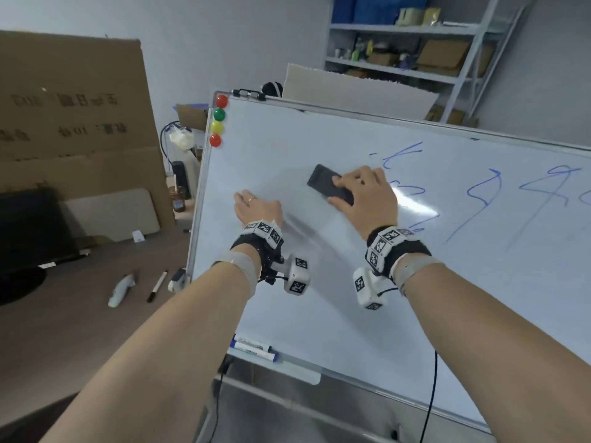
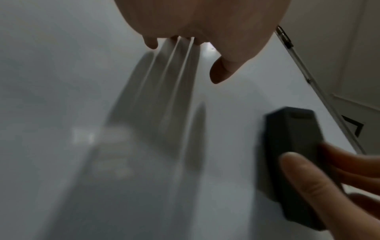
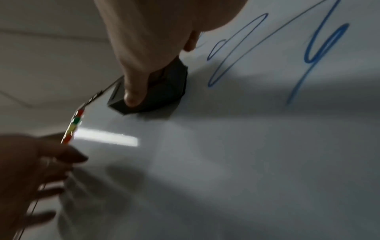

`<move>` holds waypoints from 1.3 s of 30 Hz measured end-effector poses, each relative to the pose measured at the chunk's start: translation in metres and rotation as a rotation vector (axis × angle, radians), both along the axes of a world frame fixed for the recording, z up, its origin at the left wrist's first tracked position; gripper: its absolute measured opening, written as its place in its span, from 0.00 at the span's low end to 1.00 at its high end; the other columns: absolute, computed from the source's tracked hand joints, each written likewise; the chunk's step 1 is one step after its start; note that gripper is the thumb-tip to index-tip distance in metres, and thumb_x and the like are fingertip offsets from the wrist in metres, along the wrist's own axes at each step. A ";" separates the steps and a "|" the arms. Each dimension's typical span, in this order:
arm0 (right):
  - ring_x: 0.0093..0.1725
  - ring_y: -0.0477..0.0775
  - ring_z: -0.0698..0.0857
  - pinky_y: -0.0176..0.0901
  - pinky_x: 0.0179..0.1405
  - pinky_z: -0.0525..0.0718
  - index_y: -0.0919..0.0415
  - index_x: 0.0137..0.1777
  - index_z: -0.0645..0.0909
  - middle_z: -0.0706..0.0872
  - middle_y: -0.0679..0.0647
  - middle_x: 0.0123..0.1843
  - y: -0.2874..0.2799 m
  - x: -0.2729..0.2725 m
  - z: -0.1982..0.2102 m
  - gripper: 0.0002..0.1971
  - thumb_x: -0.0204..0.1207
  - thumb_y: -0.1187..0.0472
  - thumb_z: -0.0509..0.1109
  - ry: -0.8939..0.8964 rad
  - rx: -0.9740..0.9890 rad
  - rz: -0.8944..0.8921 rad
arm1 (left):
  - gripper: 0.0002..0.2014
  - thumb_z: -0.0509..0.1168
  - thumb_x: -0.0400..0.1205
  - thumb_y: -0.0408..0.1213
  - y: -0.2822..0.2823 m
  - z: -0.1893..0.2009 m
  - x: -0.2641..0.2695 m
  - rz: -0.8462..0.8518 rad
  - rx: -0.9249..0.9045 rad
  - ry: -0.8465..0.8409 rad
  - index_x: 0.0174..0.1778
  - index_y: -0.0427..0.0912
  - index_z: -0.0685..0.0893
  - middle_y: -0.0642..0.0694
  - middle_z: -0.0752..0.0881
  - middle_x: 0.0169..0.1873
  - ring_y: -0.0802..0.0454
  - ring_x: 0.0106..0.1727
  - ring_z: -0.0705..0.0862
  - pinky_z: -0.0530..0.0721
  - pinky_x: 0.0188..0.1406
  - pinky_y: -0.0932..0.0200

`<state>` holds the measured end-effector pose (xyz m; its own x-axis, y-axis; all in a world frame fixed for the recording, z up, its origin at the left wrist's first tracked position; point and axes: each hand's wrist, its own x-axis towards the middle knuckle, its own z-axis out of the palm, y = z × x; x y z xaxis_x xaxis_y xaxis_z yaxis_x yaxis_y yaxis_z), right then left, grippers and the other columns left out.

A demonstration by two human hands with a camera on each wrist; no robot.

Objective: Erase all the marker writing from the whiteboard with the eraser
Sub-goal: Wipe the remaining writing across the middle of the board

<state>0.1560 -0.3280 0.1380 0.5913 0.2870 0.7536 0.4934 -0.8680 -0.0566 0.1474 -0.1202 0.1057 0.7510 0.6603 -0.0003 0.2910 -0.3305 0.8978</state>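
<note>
A white whiteboard leans tilted in front of me, with blue marker writing on its right half. My right hand grips a black eraser and holds it flat against the board, just left of the writing. In the right wrist view the thumb curls over the eraser, with blue strokes beside it. My left hand lies flat on the board's bare left part with straight fingers. The left wrist view shows those fingers touching the board and the eraser at the right.
Several round magnets line the board's top left corner. Two markers lie on the tray at its lower edge. A brown desk at left carries a pen. Large cardboard and metal shelving stand behind.
</note>
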 end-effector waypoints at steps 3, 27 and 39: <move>0.52 0.61 0.80 0.52 0.42 0.83 0.49 0.54 0.86 0.83 0.52 0.49 0.012 -0.009 -0.020 0.19 0.67 0.43 0.81 0.008 -0.154 0.101 | 0.38 0.66 0.79 0.38 0.004 -0.011 -0.002 -0.020 0.032 0.006 0.84 0.35 0.59 0.44 0.54 0.86 0.43 0.86 0.56 0.57 0.84 0.50; 0.54 0.62 0.79 0.53 0.48 0.79 0.48 0.63 0.77 0.79 0.56 0.56 -0.031 -0.003 0.051 0.21 0.75 0.38 0.69 0.080 0.164 -0.283 | 0.51 0.69 0.76 0.50 -0.038 0.003 -0.009 -0.133 0.006 -0.056 0.87 0.38 0.46 0.44 0.42 0.87 0.49 0.88 0.42 0.48 0.86 0.49; 0.59 0.60 0.75 0.49 0.43 0.78 0.46 0.61 0.78 0.77 0.56 0.59 -0.081 -0.027 0.009 0.20 0.73 0.39 0.72 0.090 0.418 -0.309 | 0.58 0.70 0.73 0.63 -0.067 -0.006 -0.023 -0.160 0.141 -0.004 0.87 0.39 0.42 0.47 0.41 0.87 0.47 0.88 0.40 0.54 0.82 0.36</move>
